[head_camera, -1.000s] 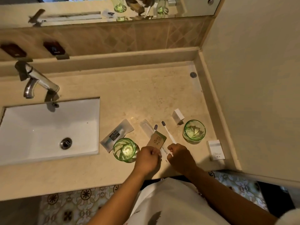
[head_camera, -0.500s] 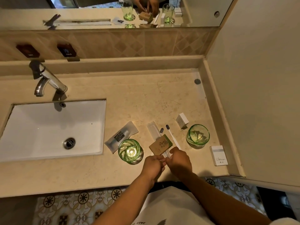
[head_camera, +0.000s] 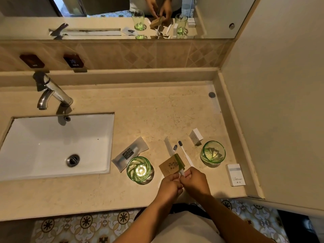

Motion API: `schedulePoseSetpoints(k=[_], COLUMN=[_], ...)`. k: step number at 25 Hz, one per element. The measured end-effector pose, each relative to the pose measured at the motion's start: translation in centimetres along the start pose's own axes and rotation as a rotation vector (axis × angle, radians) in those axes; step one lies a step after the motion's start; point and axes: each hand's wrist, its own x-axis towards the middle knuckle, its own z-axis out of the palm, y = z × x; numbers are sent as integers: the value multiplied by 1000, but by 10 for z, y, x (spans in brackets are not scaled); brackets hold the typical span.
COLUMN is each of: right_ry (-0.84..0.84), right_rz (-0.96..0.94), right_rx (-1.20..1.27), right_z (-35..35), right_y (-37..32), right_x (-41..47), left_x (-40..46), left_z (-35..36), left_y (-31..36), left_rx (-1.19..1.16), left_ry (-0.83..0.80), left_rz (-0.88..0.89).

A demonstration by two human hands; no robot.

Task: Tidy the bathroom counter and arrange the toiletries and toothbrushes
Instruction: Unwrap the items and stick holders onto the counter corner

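Near the counter's front edge, my left hand (head_camera: 169, 186) and my right hand (head_camera: 194, 181) meet with their fingers pinched together. Between them are the near corner of a brown paper packet (head_camera: 170, 164) with a green band and the white handle of a toothbrush (head_camera: 175, 148). That handle runs under the packet. A second toothbrush (head_camera: 183, 150) lies just to its right, and its handle end is hidden by my right hand. A clear wrapper (head_camera: 168, 145) lies to the left of the brushes. One green glass (head_camera: 140, 170) stands left of the packet and another green glass (head_camera: 212, 153) stands to the right.
A small white box (head_camera: 196, 136) sits behind the right glass and a larger white box (head_camera: 235, 174) lies by the right wall. A grey sachet (head_camera: 130, 153) lies beside the white sink (head_camera: 52, 146), with the faucet (head_camera: 50, 92) behind it. The mirror above shows the same items.
My hands have moved together from either side of the packet until their fingers touch at the toothbrush handle. The view has shifted down and back a little.
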Motion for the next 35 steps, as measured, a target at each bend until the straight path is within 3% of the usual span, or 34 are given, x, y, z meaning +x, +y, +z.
schedulePoseSetpoints(k=[7, 12, 20, 26, 35], right_ry=[-76, -131, -49, -27, -214], right_rz=[69, -39, -211, -187, -225], right_rx=[182, 352, 249, 330, 482], right_z=[-13, -29, -41, -56, -82], right_y=[-11, -19, -47, -75, -102], right_x=[-7, -11, -3, 7, 29], left_x=[-6, -17, -24, -23, -17], left_z=[11, 7, 1, 0, 13], left_y=[14, 30, 58, 90, 134], left_rx=[218, 253, 327, 238, 364], left_ry=[14, 49, 143, 143, 261], left_rz=[83, 257, 440, 463, 560])
